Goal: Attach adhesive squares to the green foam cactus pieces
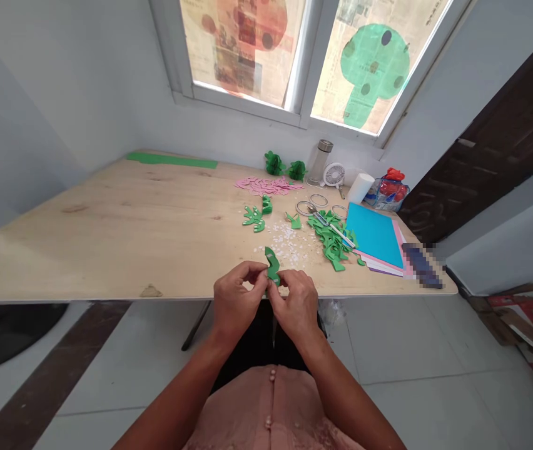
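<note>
A curvy green foam cutout (272,262) with small pale patches on it is held up at the table's front edge. My left hand (241,294) pinches its lower left side. From the other side, the fingers of my right hand (297,297) grip its lower right part. Just beyond lie many white paper bits (288,240) scattered on the wood. Further off are more green cutouts with white spots (253,217) and a small green scrap (293,220).
A heap of green scraps (335,240) lies at right, with scissors (327,223) on top. Beside it are coloured sheets (374,231) and metal rings (318,200). Pink pieces (266,185), a glass bottle (319,164), a small fan (333,174) and a white roll (361,187) stand behind.
</note>
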{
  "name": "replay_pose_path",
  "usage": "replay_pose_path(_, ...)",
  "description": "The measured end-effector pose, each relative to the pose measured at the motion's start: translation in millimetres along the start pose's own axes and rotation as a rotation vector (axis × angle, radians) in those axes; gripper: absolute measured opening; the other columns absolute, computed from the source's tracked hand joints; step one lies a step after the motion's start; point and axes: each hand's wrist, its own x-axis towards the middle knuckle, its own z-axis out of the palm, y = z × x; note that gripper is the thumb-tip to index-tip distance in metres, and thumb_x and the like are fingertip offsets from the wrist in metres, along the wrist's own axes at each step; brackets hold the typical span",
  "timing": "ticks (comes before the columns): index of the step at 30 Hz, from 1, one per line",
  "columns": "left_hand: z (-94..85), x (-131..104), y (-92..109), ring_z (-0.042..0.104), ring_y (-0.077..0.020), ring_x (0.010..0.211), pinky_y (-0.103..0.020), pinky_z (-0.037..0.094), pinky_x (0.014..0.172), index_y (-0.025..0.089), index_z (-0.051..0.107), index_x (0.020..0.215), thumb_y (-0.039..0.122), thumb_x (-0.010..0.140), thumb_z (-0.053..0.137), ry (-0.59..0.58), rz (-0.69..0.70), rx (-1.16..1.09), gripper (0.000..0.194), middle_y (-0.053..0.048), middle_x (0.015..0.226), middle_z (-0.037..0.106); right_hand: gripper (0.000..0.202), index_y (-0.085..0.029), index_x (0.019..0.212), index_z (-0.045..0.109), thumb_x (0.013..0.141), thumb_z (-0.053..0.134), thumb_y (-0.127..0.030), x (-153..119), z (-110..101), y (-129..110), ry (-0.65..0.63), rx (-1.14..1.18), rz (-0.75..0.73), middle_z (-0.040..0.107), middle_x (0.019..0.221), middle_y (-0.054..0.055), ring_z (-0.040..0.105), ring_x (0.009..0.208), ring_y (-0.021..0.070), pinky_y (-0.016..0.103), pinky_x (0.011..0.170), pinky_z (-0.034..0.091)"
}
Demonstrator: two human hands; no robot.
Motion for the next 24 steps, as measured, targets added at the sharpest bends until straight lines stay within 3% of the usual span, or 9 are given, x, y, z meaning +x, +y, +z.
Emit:
replay_pose_path(3,-0.1,2.1,-3.2,0.063,-0.0148,0.063,-0.026,0.049,0.064,0.018,0.066,0.073,0.025,0.074,0.06,-0.028,-0.07,-0.126,0.009,0.0,0.068,0.068,0.017,-0.019,0.076,0.061,0.083,0.052,-0.031,-1.1,-2.6,3.3,-0.019,0.261,0.092,0.066,0.077,0.005,0.057,0.079,0.0193,0.03,0.074,0.04)
replay_pose_path(7,2.0,3.1,-2.2,0.062,-0.014,0.061,-0.025,0.05,0.062,0.017,0.066,0.073,0.026,0.07,0.065,-0.077,-0.2,-0.341,0.009,0.001,0.068,0.066,0.02,-0.018,0.072,0.058,0.081,0.053,-0.036,-2.0,-0.7,9.6,-0.099,0.705,0.315,0.06,0.067,0.0,0.053,0.064,0.0144,0.026,0.064,0.042)
replay_pose_path(9,2.8,2.5,1.1,0.061,-0.0136,0.058,-0.025,0.05,0.061,0.017,0.065,0.073,0.026,0.068,0.067,-0.101,-0.281,-0.428,0.011,0.001,0.067,0.065,0.02,-0.018,0.07,0.058,0.079,0.056,-0.036,-3.1,0.3,11.2,-0.104,0.806,0.383,0.058,0.063,-0.001,0.05,0.059,0.0126,0.024,0.059,0.04)
replay_pose_path(18,4.2,4.4,9.3,0.063,-0.0155,0.066,-0.026,0.049,0.061,0.014,0.06,0.106,0.031,0.06,0.078,-0.212,-0.511,-0.739,0.052,-0.002,0.076,0.066,0.018,-0.017,0.069,0.058,0.076,0.058,-0.032,-10.6,-2.7,9.1,-0.081,0.808,0.384,0.057,0.061,-0.002,0.048,0.057,0.0111,0.023,0.057,0.04)
replay_pose_path(24,6.9,2.6,16.2,0.064,-0.0169,0.068,-0.027,0.047,0.065,0.013,0.065,0.099,0.031,0.056,0.081,-0.195,-0.527,-0.714,0.049,-0.003,0.07,0.068,0.015,-0.018,0.067,0.057,0.077,0.056,-0.029,-19.2,-4.7,9.2,-0.119,0.732,0.322,0.06,0.062,-0.002,0.053,0.059,0.0126,0.024,0.059,0.042)
